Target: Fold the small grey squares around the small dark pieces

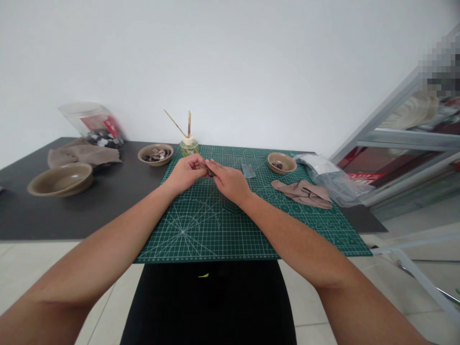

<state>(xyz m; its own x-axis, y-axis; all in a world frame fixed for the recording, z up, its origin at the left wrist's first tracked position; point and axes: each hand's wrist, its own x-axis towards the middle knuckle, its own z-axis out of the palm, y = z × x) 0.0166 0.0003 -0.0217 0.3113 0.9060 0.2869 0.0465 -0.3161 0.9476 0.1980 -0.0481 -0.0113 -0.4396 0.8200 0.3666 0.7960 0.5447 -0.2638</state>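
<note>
My left hand (190,170) and my right hand (230,179) meet over the green cutting mat (201,230), fingertips together. Both are closed about a small dark piece (211,174), mostly hidden by the fingers; its kind does not show. Just beyond my right hand lies a small grey-blue flat piece (247,170). A small brown bowl (282,167) farther right holds a few dark pieces. Beyond my left hand, another brown bowl (156,163) contains several dark and pale stone-like pieces.
An oil bottle with sticks (189,143) stands at the mat's back edge. Leftward are a large brown bowl (61,179), a brown cloth (84,154) and a clear tub (91,122). A second cloth (305,194) and a plastic bag (330,179) lie right, near a metal-framed cabinet (395,136).
</note>
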